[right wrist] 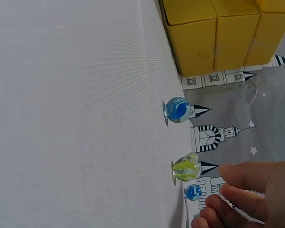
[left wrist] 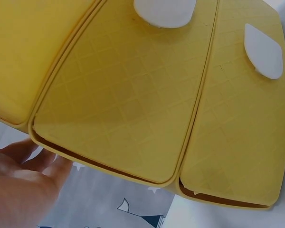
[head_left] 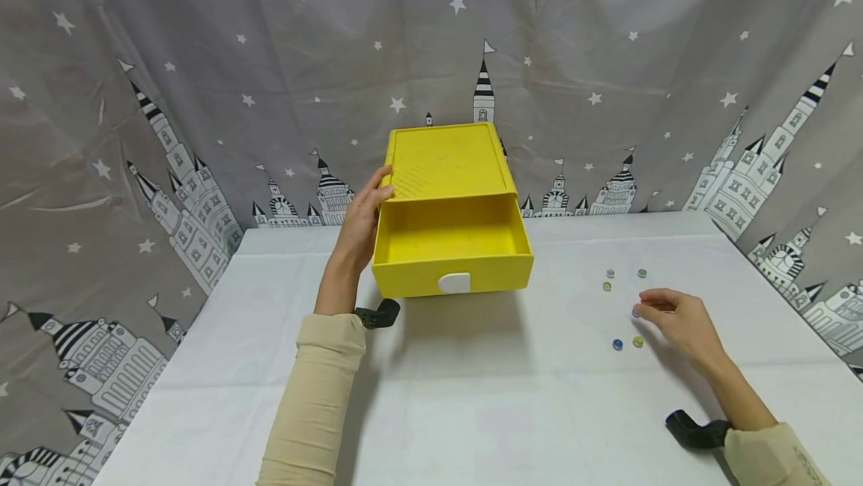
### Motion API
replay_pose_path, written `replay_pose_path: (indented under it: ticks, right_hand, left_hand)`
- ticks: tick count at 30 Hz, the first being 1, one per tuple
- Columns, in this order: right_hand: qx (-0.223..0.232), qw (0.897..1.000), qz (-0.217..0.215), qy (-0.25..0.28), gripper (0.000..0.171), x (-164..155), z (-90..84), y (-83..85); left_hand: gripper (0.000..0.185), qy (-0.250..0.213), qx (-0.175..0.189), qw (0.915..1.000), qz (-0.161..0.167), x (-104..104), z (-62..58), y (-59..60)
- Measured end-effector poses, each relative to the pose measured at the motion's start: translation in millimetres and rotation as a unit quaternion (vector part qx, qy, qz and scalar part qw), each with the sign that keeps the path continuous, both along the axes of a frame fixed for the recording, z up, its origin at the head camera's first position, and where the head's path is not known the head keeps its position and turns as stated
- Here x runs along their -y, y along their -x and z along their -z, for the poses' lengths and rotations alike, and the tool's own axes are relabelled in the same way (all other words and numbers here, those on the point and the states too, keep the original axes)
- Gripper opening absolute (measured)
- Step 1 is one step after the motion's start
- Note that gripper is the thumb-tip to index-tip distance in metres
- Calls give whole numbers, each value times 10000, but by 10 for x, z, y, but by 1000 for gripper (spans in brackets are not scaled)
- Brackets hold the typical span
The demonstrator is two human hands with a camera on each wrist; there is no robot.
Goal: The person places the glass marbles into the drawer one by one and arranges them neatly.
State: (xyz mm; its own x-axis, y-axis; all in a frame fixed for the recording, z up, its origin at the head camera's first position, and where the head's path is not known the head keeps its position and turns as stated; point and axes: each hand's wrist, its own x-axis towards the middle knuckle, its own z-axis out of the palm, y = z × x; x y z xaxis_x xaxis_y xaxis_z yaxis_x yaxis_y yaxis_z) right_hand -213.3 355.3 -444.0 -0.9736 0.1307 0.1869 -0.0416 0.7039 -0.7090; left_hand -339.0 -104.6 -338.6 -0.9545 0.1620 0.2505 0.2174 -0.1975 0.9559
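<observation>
A yellow drawer unit (head_left: 448,160) stands toward the back, its top drawer (head_left: 418,276) pulled out, with a white handle (head_left: 455,283) on the front. My left hand (head_left: 360,224) rests against the unit's left side near the top; in the left wrist view its fingers (left wrist: 57,168) lie along the side edge. Over to the right, my right hand (head_left: 681,321) hovers low with thumb and fingers slightly bent, beside a blue marble (head_left: 635,313). The right wrist view shows that blue marble (right wrist: 193,192) just off the fingertips, with nothing visibly pinched.
Nearer me lie another blue marble (head_left: 617,344) and a yellow-green marble (head_left: 637,341). Farther back sit a green marble (head_left: 607,286) and two pale marbles. Two closed lower drawers (left wrist: 118,95) show white handles. A grey castle-print curtain (head_left: 270,59) hangs behind the white table (head_left: 472,411).
</observation>
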Motion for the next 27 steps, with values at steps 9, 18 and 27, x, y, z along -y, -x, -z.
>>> replay_pose_path:
  ticks: [9, 18, 27]
  right_hand:
    - [180, 9993, -134, -284, 36, -25, 80, 5]
    - [232, 9988, -134, -404, 34, -27, 126, 13]
    - [214, 9990, -111, -383, 30, -18, 169, 7]
  left_hand:
    - [49, -1, -12, 10000, 29, -4, 1, 14]
    - [50, -50, -22, 10000, 73, 1, -4, -10]
    - [51, -62, 47, 10000, 42, -3, 5, -6]
